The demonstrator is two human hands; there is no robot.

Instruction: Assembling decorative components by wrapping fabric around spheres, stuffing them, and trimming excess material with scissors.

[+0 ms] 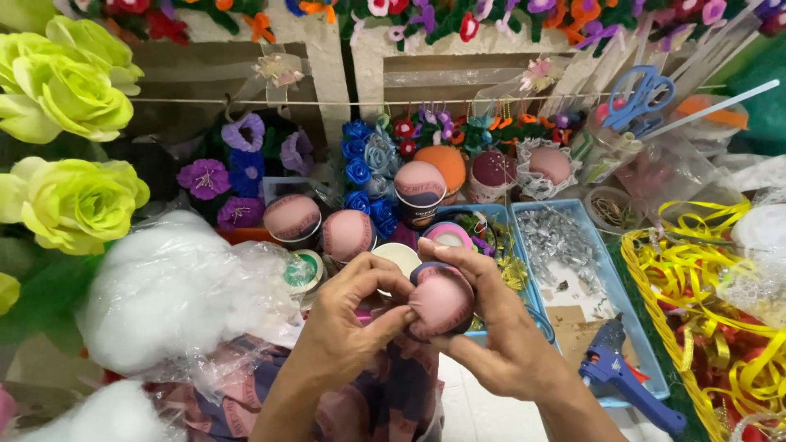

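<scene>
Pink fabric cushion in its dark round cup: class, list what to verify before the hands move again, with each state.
1. Left hand grips the pink fabric cushion in its dark round cup: ok.
2. Right hand supports the cup's side: ok.
3. Cushion seated evenly in cup: cannot tell, fingers cover the edge.
4. Blue glue gun lies apart from both hands: ok.
5. White fluffy stuffing in clear plastic within reach at left: ok.

The padded cup (442,299) sits between the left hand (348,323) and right hand (499,336), with more padded cups (348,235) behind it. Stuffing (176,286) lies left; a tray (610,270) and glue gun (622,378) lie right, ribbons (712,303) beyond them.
</scene>
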